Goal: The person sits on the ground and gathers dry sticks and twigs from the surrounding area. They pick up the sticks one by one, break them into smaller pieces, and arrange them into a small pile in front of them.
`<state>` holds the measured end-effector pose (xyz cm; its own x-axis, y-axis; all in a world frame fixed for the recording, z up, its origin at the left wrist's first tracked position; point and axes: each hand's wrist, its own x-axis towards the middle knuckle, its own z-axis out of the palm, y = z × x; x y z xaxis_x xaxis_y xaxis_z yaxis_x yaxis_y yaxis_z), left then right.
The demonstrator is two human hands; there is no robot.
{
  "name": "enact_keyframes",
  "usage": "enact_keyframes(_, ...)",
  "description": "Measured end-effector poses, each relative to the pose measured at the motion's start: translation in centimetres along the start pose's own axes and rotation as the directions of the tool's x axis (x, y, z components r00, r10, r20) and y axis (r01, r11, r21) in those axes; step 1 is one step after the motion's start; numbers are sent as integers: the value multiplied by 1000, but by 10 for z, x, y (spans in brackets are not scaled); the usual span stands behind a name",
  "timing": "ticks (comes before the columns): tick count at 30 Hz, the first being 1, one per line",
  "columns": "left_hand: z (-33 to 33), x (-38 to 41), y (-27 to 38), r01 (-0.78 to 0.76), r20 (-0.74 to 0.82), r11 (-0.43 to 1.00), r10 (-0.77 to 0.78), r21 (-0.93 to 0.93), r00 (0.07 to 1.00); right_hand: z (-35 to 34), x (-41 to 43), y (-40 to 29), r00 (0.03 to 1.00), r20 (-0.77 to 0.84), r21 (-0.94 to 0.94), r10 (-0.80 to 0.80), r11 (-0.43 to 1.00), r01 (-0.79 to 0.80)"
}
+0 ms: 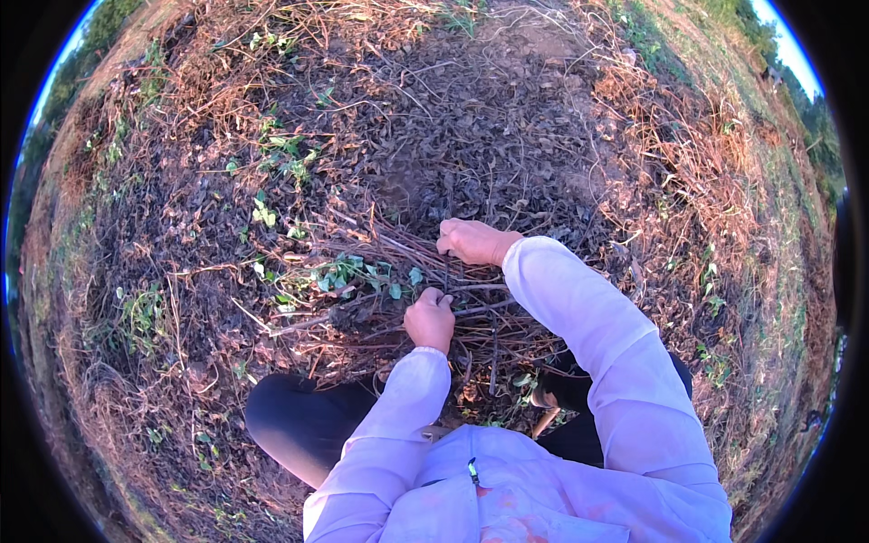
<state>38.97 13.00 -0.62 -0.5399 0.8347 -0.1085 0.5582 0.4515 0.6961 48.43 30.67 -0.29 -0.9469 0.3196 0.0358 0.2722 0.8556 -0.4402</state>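
A loose bundle of thin dry stems [407, 248] lies crosswise on the ground just in front of my knees. My left hand [430, 320] is at the bundle's near side, its fingers curled and thumb on top. Farther out, my right hand [472, 241] is closed at the bundle's far side, knuckles up. A thin dark stem [446, 271] runs across the bundle between the two hands, and both seem to grip it; their fingertips are partly hidden. Green leaves [349, 271] sit among the stems left of my hands. Another dark stem [493, 356] crosses the near stems.
Dry leaf litter [502, 149] covers the soil beyond the bundle. Tangled dry vines [699, 163] are heaped at the right, with more vines [204, 88] at the upper left. My bent left knee [292, 414] is close to the bundle. Small green plants [288, 156] grow at the left.
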Motion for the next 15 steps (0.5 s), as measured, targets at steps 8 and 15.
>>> enact_keyframes(8, 1, -3, -3, 2, 14, 1000, -2, -17, 1000, -5, 22, 7, 958, 284, 161, 29, 984, -77)
enact_keyframes(15, 1, -4, -6, -14, 4, 1000, 14, -19, 1000, -12, 22, 8, 966, 239, 93, -97, 993, 77)
